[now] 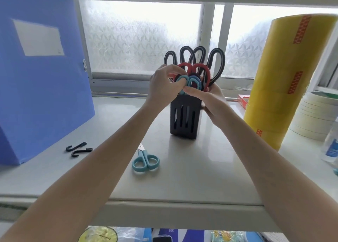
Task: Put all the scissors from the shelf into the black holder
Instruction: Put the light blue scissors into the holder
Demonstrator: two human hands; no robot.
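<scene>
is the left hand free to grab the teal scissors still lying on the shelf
Probably not at once: the left hand is pinching the teal-handled scissors going into the black holder. Once it lets go, the way to the teal scissors on the shelf looks open, just beside the left forearm.

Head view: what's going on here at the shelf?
A person is loading scissors into the black holder. The left hand pinches a light-blue pair at the holder's top, while the right hand steadies the holder. Several pairs stand inside already; one teal pair lies on the shelf.
</scene>
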